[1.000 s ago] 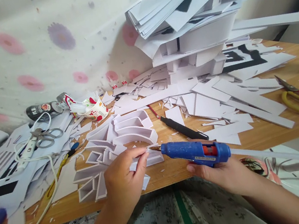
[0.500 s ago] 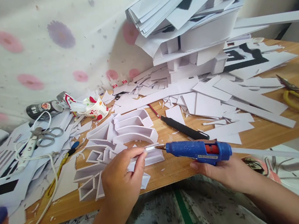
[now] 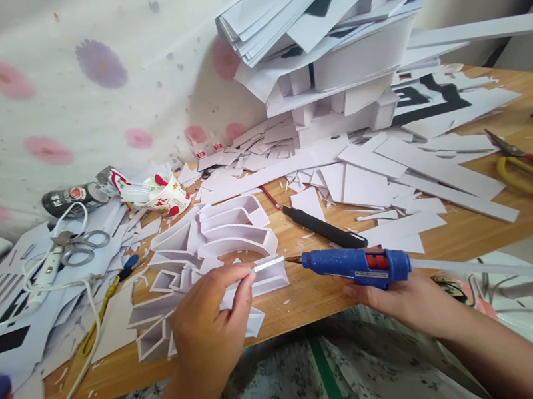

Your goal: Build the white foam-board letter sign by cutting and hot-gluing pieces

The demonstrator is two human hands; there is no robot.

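Observation:
Between thumb and index finger, my left hand pinches a narrow white foam board strip over the front of the table. My right hand is wrapped round a blue hot glue gun, a pale glue stick poking out of its back. The gun's nozzle points left, at the strip's right end. Behind and below my left hand lie several hollow white foam board shapes with upright walls.
A black utility knife lies behind the glue gun. Red-and-yellow-handled scissors are at right, grey scissors at left by a white cord. White scraps and stacked sheets fill the back. A paper cup stands near a black can.
The glue gun's nozzle has slid right along the strip to its right end, leaving more of the strip exposed. My left hand keeps its pinch; the whole view has shifted slightly.

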